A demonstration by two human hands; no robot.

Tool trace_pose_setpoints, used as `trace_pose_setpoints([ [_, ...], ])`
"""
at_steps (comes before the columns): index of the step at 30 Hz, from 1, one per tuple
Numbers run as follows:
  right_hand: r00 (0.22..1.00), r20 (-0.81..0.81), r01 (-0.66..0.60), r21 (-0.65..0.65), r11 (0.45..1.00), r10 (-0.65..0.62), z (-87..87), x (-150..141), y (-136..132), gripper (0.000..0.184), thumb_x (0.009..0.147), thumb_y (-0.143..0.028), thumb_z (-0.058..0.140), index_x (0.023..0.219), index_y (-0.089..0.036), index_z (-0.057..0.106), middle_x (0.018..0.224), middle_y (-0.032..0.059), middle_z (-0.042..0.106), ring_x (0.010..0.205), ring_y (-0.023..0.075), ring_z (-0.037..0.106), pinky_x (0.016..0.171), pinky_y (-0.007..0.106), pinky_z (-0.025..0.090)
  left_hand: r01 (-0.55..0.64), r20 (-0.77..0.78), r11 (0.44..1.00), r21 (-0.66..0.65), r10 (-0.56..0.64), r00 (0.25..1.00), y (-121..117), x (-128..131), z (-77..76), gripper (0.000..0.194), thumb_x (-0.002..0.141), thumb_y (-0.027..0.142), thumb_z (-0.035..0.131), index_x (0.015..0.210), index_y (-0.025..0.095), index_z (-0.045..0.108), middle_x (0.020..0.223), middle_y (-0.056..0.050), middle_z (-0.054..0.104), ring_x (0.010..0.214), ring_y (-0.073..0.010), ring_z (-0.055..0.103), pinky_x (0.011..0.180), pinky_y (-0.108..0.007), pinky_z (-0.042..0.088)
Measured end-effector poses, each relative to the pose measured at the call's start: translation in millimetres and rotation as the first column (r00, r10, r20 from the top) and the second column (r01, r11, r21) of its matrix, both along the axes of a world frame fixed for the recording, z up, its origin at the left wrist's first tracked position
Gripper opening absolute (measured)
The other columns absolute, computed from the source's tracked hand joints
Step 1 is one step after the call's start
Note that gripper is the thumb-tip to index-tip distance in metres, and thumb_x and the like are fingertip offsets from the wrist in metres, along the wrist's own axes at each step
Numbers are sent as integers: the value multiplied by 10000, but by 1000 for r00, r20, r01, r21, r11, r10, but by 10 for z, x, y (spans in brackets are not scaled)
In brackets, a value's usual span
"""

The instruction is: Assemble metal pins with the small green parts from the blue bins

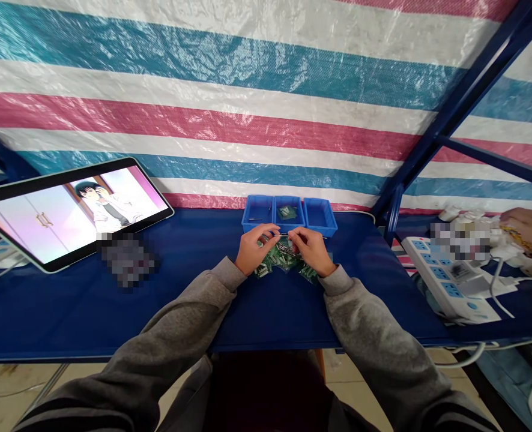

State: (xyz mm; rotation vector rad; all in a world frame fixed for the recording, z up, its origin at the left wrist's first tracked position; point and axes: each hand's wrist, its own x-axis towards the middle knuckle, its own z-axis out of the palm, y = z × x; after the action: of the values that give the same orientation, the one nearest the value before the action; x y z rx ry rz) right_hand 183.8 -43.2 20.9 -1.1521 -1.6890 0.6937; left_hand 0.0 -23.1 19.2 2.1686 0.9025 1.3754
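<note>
My left hand (256,246) and my right hand (311,247) face each other above the blue table. Between them, thumbs and fingers pinch the two ends of a thin metallic rod (284,234), too small to make out further. Right under the hands lies a pile of small green pieces (272,259) with silvery parts, resembling little circuit boards in clear packets. Just behind are three joined blue bins (288,228). Thin dark sticks (259,218) lie in the left one, and a green packet (287,212) lies in the middle one.
A tablet (74,210) plays a cartoon at the left, beside a blurred dark object (128,261). To the right are a blue metal frame (394,207), a white power strip (448,282) with cables, and another person's hand (529,228). Striped sheeting (266,90) hangs behind.
</note>
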Motion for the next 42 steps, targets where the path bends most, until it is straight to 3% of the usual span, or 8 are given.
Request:
trace_pose_setpoints([
  [6, 999, -34, -13, -4, 1000, 13, -15, -1, 4, 411, 902, -556, 496, 734, -195, 597, 545, -12, 563, 499, 140, 567, 538, 262, 452, -24, -12, 999, -43, 23, 1000, 23, 1, -24, 286, 931, 459, 520, 959, 189, 610, 876, -52, 690, 671, -143, 642, 593, -250, 533],
  [11, 996, -91, -24, 14, 1000, 25, -35, -2, 9, 307, 871, -469, 583, 1022, -206, 633, 878, 46, 680, 579, 150, 646, 552, 277, 514, -48, 23, 997, -67, 49, 999, 55, -3, -53, 290, 933, 451, 514, 1025, 182, 571, 839, -41, 684, 618, -128, 615, 548, -221, 485],
  [15, 996, -82, -40, 84, 996, 47, -35, -12, 1, 293, 834, -407, 638, 1054, -214, 633, 989, 74, 665, 652, 158, 655, 584, 289, 536, -40, 35, 993, -107, 44, 998, 57, -3, -61, 286, 940, 437, 501, 1060, 180, 537, 700, -2, 653, 514, -112, 555, 515, -213, 453],
  [23, 995, -60, -73, 127, 989, 81, -60, -37, 1, 188, 841, -301, 602, 999, -215, 657, 838, 40, 655, 622, 148, 622, 597, 290, 534, 2, 76, 989, -149, 10, 997, 35, 9, -53, 264, 930, 424, 533, 1038, 183, 513, 619, 31, 605, 429, -84, 477, 459, -199, 407],
  [29, 996, -81, -40, 105, 994, 49, -44, -42, -1, 180, 893, -329, 531, 986, -211, 630, 851, 37, 625, 538, 124, 595, 534, 269, 498, 77, 69, 979, -187, -65, 996, 5, 17, -28, 290, 941, 444, 508, 1065, 183, 537, 669, 9, 627, 466, -94, 526, 479, -211, 457],
  [34, 999, -33, 32, 113, 993, -28, -33, -20, 8, 199, 938, -354, 479, 993, -219, 615, 667, -12, 578, 474, 119, 531, 514, 260, 447, 76, -9, 992, -96, -77, 997, -10, 21, -11, 314, 905, 483, 559, 1030, 199, 611, 948, -67, 682, 747, -160, 649, 589, -251, 550],
  [38, 997, -57, 61, 123, 991, -54, -35, -5, 9, 186, 935, -356, 496, 978, -215, 610, 653, -21, 571, 471, 117, 522, 511, 257, 431, 81, -33, 997, 0, -81, 996, -3, 28, -18, 295, 902, 466, 577, 910, 185, 664, 851, -57, 698, 708, -154, 651, 593, -250, 551],
  [42, 998, -45, 53, 97, 994, -49, -31, -9, -2, 215, 927, -393, 511, 975, -214, 621, 650, -17, 588, 479, 122, 539, 517, 260, 441, 6, -12, 1000, 14, -6, 1000, 14, 27, -36, 291, 917, 439, 562, 863, 180, 682, 807, -48, 708, 706, -155, 656, 607, -245, 535],
])
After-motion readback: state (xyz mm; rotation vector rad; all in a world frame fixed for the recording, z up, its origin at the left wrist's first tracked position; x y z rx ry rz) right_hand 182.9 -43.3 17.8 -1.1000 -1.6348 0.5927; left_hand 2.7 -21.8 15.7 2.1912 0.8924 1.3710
